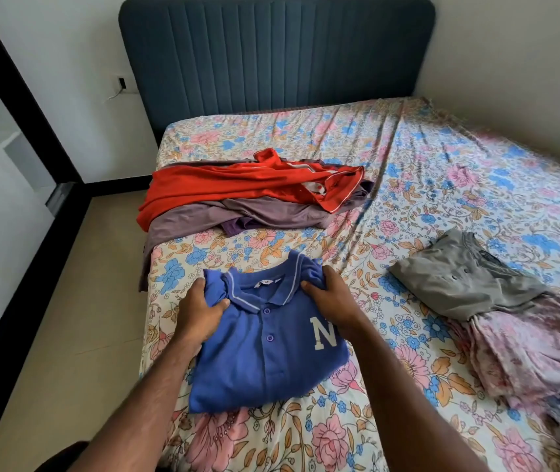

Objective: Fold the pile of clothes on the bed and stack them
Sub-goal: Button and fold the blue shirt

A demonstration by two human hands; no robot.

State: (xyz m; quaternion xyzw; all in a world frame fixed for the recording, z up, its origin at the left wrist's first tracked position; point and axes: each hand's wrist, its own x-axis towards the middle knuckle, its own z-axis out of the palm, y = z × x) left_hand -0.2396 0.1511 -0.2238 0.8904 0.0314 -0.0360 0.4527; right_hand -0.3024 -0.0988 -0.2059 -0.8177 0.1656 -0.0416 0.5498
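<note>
Both hands, left hand and right hand, pinch the shoulders of the folded blue cotton polo shirt lying near on the floral-sheeted bed; soft, light, floppy, probably best held there.

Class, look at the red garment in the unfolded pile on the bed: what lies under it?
Under the red garment a mauve-grey garment spreads out, with a patch of purple cloth showing at its near edge. Whether more clothes lie deeper in the pile cannot be seen; it is covered.
</note>
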